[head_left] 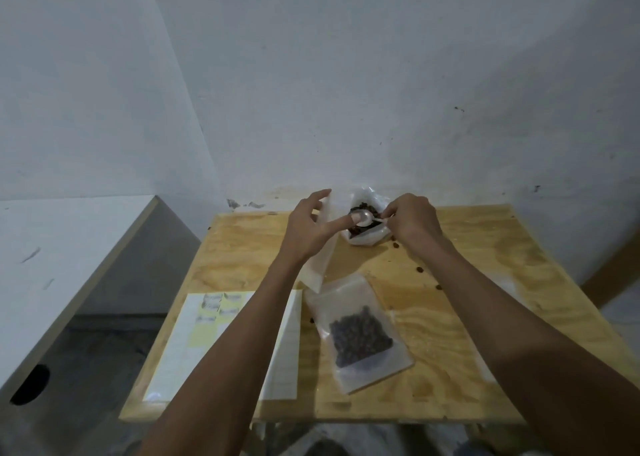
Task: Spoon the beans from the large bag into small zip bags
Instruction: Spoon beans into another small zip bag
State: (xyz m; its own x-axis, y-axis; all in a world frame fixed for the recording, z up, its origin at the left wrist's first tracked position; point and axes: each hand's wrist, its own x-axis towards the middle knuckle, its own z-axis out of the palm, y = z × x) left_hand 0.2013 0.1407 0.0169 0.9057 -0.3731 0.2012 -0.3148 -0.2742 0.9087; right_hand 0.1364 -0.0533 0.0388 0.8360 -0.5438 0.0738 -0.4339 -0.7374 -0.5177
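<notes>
The large clear bag [367, 239] of dark beans stands open at the far edge of the wooden table [450, 303]. My right hand [412, 218] pinches the handle of a metal spoon [365, 217], whose bowl hovers over the beans in the bag. My left hand [310, 230] holds an empty small zip bag [318, 268] upright beside the large bag, thumb near the spoon's bowl. A filled small zip bag [360, 334] with beans lies flat in the table's middle.
A white sheet with yellow labels [207, 317] lies at the front left. Loose beans [420, 269] are scattered on the right of the table. A white wall is directly behind the table, and a grey cabinet [69, 282] stands to the left.
</notes>
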